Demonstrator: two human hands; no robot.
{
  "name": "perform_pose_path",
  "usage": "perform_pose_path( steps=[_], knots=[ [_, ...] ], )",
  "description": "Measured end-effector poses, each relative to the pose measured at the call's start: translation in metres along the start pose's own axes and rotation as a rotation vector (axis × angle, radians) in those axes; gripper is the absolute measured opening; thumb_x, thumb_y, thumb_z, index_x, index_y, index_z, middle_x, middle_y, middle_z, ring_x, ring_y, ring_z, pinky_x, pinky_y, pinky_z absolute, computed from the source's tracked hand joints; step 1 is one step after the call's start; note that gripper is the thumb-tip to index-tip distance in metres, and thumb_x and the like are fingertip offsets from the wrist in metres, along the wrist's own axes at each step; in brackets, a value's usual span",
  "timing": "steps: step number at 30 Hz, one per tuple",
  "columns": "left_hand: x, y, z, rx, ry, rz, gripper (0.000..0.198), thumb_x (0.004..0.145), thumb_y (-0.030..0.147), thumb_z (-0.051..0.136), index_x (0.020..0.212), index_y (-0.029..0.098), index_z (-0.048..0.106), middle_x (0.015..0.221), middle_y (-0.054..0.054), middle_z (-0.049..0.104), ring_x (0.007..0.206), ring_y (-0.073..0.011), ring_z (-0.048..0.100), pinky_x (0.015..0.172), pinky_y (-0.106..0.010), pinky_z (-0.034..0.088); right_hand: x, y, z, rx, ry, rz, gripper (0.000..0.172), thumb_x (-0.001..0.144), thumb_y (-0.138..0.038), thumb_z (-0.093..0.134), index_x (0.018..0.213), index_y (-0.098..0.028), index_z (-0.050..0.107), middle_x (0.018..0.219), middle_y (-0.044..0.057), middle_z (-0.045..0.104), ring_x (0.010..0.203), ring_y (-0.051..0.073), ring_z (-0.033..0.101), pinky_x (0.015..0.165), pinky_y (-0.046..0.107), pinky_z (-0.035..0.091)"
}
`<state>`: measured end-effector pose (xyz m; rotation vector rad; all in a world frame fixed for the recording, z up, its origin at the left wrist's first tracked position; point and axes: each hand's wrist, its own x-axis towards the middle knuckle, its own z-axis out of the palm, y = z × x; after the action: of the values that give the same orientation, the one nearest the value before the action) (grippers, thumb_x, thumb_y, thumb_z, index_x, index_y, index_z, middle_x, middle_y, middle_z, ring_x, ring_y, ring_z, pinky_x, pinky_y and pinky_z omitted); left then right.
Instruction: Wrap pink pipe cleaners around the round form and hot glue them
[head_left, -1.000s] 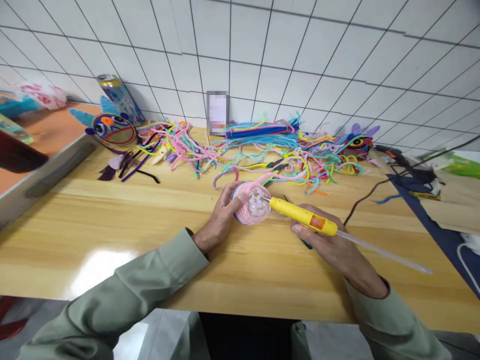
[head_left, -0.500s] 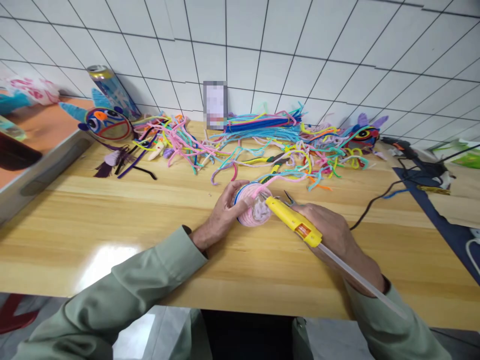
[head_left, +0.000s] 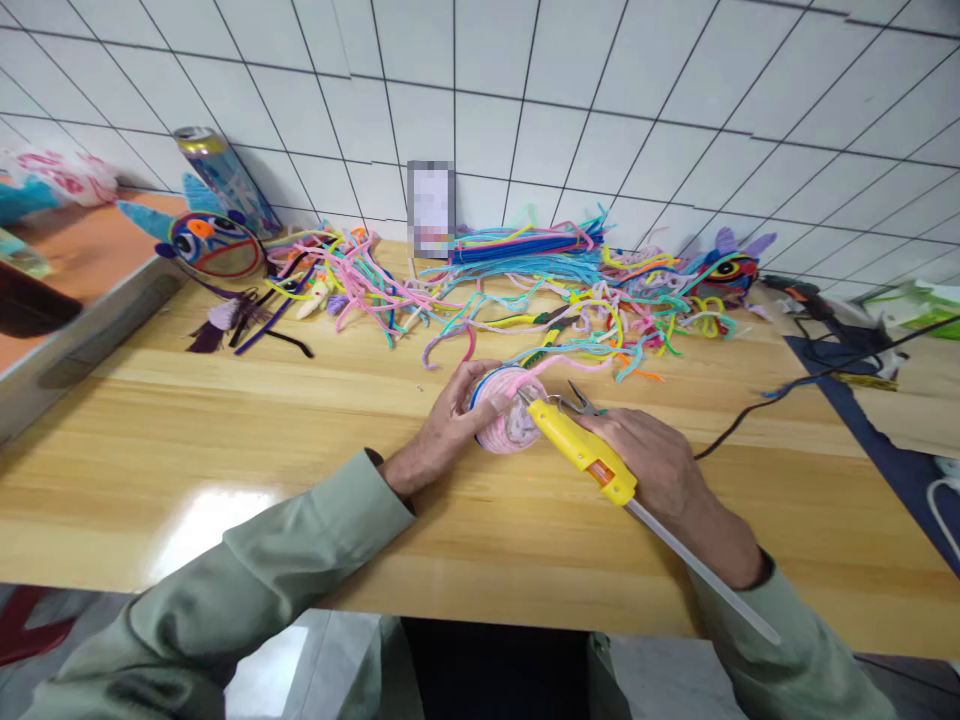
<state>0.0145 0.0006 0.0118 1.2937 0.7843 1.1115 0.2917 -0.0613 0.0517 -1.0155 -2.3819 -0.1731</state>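
My left hand (head_left: 459,412) grips a round piece wound with pink pipe cleaner (head_left: 496,436), its thumb pressing on the front and a blue edge showing at the left. One pink strand (head_left: 559,364) trails from it up and to the right. My right hand (head_left: 651,458) is wrapped round a yellow glue gun (head_left: 577,440), whose tip is at the pink coil near my left thumb. A clear glue stick (head_left: 701,570) sticks out of the gun's back. Dark-tipped pliers (head_left: 582,401) show beside my right fingers; whether that hand holds them too is unclear.
Loose colourful pipe cleaners (head_left: 360,275) and a blue bundle (head_left: 525,248) lie along the wall. Decorated masks (head_left: 217,246) stand at both ends. A can (head_left: 225,175) leans at the left, a phone (head_left: 431,210) against the wall. A black cable (head_left: 750,400) crosses the right side.
The glue gun has shifted slightly left, bringing its tip closer to my left thumb, and its glue stick has swung left. The black cable at the right has moved. My left hand is nearly still.
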Motion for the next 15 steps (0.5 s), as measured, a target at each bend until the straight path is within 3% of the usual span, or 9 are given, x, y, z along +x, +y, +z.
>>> perform_pose_path(
  steps=[15],
  knots=[
    [-0.0002, -0.0034, -0.0026, -0.013, -0.016, -0.017, 0.057, 0.093, 0.057, 0.083, 0.135, 0.022, 0.065, 0.137, -0.009, 0.07, 0.13, -0.0286, 0.065, 0.116, -0.042, 0.054, 0.0008, -0.0021, -0.0001, -0.009, -0.021, -0.014, 0.027, 0.117, -0.028, 0.044, 0.129, -0.017, 0.066, 0.094, 0.008, 0.077, 0.088, 0.025, 0.075, 0.082, 0.036, 0.055]
  ],
)
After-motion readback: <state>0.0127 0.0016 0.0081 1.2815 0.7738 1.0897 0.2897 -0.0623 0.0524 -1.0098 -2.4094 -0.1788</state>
